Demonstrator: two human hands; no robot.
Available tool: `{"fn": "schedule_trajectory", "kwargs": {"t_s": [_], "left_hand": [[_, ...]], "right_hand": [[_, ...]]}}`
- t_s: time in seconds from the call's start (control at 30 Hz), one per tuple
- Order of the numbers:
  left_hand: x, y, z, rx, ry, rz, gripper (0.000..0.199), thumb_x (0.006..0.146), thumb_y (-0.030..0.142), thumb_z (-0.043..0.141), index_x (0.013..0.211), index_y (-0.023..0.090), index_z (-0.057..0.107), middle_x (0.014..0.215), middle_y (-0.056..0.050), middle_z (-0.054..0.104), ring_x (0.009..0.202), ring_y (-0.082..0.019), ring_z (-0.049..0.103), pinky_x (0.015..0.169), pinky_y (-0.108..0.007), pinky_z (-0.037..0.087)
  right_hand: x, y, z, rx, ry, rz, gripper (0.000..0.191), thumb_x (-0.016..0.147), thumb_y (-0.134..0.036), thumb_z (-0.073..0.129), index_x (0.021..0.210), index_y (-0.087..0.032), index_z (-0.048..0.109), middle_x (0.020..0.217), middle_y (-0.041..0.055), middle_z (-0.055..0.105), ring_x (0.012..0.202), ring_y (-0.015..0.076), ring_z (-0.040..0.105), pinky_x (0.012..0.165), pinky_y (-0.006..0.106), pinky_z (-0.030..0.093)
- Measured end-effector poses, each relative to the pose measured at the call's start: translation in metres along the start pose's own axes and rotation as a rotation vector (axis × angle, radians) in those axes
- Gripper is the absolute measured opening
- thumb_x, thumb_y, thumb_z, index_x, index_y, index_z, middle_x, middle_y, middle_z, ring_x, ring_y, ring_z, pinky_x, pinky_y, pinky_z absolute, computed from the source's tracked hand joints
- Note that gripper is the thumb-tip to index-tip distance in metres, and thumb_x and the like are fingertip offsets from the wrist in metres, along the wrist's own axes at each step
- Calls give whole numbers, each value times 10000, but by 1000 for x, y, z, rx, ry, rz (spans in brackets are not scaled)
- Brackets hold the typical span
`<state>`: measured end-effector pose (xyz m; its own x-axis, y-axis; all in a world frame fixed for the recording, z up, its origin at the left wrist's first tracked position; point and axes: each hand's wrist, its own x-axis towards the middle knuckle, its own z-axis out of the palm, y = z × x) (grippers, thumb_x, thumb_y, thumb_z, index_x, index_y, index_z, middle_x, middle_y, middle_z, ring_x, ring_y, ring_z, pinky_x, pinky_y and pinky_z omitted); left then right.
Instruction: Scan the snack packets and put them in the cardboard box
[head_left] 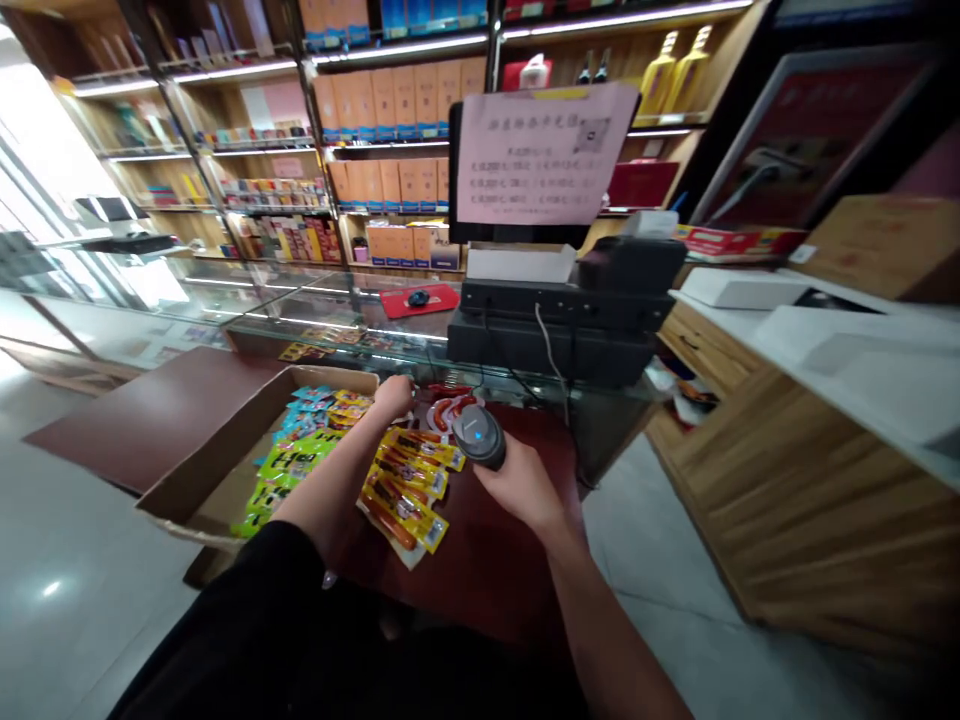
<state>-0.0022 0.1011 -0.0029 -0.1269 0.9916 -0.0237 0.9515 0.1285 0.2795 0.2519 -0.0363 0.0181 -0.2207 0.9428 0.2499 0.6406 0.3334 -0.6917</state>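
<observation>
In my right hand point(521, 485) is a dark handheld barcode scanner point(480, 436) with a small blue light on top, its head pointing away from me. My left hand point(394, 398) is closed at the far side of the snack packs, and whatever its fingers hold is hidden. Yellow packs of sausages point(409, 490) lie in a row on the dark red table between my arms. Reddish packaged sausages point(450, 412) lie just beyond, between the hands. Left of my left forearm, a cardboard tray point(202, 505) holds green packs point(289, 465) and blue packs point(300, 410).
Behind the table stands a glass counter point(330, 300) with a mouse on a red pad point(420, 300). A black cash drawer point(555, 345) sits below a monitor bearing a pink notice point(540, 155). To the right is a wooden cabinet point(810, 480). Stocked shelves line the back wall.
</observation>
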Motion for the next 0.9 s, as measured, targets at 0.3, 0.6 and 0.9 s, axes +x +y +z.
{"fn": "schedule_trajectory", "kwargs": {"t_s": [0.3,0.6,0.9], "left_hand": [[12,-2,52,186,55,-40,489,787,276,595,1252,126,592,1259,-234,564,1166,-367,537,889,-398,471],[10,3,47,101,101,-1,342,772,247,612,1093,169,699,1087,-169,692,1062,-326,619,861,-369,474],[-33,27,33,-1228,72,-43,439,622,453,811,897,120,732,848,-86,742,792,-211,691,708,-314,572]], "right_hand": [[-16,30,-21,-59,35,136,290,737,-249,636,1023,-205,660,1011,108,753,977,295,701,751,303,499],[-18,29,-20,-26,39,152,305,741,-244,642,1042,-207,670,1018,104,754,990,293,699,776,314,513],[-13,29,-10,159,73,87,296,738,-218,661,1032,-203,684,999,81,759,966,247,708,801,288,524]]}}
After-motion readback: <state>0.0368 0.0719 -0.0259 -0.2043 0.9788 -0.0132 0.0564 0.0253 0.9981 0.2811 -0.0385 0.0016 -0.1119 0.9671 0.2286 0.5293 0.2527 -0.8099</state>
